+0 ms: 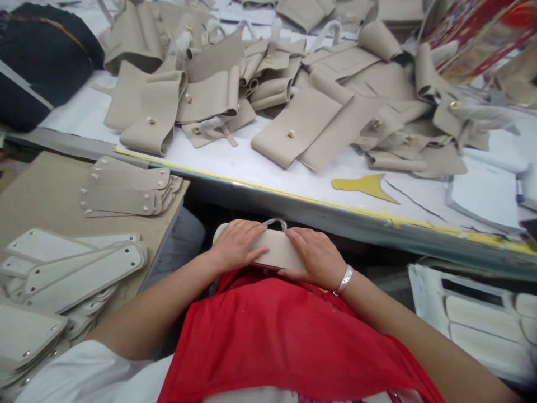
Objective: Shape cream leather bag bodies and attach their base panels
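A matt, smooth beige leather-like piece (274, 249) is pressed onto red cloth (285, 336); a shiny metal bangle (344, 279) is worn.

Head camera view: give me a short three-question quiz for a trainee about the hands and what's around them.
1. True or false: the left hand and right hand both hold one beige piece.
2. Which wrist wears the silver bracelet? A left, B right.
3. Fill in: the flat cutout on the white table is ____.
Key: 1 true; 2 B; 3 yellow.
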Demonstrator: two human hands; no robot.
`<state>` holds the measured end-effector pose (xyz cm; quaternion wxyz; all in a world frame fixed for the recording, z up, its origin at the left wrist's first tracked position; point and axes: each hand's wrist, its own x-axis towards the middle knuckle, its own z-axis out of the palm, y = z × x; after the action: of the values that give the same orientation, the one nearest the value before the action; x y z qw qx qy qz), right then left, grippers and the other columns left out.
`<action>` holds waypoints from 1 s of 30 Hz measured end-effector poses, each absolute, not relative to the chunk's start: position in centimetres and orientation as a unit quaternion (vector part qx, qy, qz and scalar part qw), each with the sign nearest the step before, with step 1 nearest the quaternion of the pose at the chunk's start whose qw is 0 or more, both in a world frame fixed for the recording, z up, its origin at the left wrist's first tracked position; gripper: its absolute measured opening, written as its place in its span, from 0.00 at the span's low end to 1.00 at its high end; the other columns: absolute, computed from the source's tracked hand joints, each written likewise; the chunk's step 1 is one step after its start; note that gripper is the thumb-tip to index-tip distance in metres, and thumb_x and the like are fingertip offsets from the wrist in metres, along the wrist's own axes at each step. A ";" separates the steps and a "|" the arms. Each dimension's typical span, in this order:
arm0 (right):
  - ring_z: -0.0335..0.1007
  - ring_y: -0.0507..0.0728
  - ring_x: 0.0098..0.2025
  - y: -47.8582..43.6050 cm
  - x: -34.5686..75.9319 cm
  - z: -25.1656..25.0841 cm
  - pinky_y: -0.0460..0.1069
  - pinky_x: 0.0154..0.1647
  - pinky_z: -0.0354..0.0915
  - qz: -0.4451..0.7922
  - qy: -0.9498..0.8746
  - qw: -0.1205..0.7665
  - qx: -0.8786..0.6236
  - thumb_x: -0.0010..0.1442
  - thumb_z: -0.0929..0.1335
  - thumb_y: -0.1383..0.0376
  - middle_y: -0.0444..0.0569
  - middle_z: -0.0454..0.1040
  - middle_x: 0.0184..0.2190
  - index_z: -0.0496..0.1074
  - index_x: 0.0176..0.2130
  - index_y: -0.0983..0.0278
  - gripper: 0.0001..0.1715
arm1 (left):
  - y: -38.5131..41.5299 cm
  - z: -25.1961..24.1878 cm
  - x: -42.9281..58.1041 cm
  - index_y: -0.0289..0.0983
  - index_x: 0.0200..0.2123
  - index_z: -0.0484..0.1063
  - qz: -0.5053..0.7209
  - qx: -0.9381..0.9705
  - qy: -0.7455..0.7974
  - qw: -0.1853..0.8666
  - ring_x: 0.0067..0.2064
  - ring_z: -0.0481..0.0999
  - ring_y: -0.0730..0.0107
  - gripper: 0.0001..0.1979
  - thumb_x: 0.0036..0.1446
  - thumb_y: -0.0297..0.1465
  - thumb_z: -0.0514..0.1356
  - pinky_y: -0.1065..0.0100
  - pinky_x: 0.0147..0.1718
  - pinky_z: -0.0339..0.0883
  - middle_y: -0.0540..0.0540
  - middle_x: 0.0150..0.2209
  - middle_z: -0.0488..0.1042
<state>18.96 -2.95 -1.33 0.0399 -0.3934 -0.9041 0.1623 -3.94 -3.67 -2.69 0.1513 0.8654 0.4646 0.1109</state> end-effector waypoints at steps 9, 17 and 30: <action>0.59 0.66 0.48 -3.3 19.0 -1.3 0.56 0.46 0.54 0.133 -0.912 0.025 -0.388 0.48 0.61 0.37 0.63 0.63 0.52 0.57 0.56 0.73 0.51 | -3.9 -2.3 -3.6 0.34 0.52 0.62 0.055 0.877 0.462 0.116 0.49 0.65 0.58 0.25 0.58 0.45 0.49 0.58 0.48 0.55 0.39 0.50 0.67; 0.62 0.62 0.46 -3.7 18.2 -1.2 0.53 0.43 0.55 0.113 -0.888 0.005 -0.446 0.62 0.55 0.51 0.57 0.66 0.51 0.60 0.55 0.65 0.29 | -4.1 -2.5 -3.6 0.34 0.55 0.60 0.028 0.888 0.448 0.101 0.50 0.64 0.57 0.27 0.58 0.46 0.48 0.58 0.48 0.54 0.39 0.52 0.66; 0.58 0.65 0.50 -3.8 18.8 -1.2 0.55 0.47 0.54 0.114 -0.922 0.020 -0.370 0.50 0.63 0.41 0.60 0.61 0.55 0.56 0.57 0.72 0.48 | -4.7 -2.4 -3.9 0.33 0.61 0.51 0.013 0.924 0.375 0.071 0.54 0.58 0.49 0.39 0.53 0.52 0.49 0.53 0.51 0.48 0.32 0.56 0.58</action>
<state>18.84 -3.76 -1.23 0.0204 -0.3704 -0.9216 0.1143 -3.94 -4.66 -2.41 0.0710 0.9243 0.3749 0.0127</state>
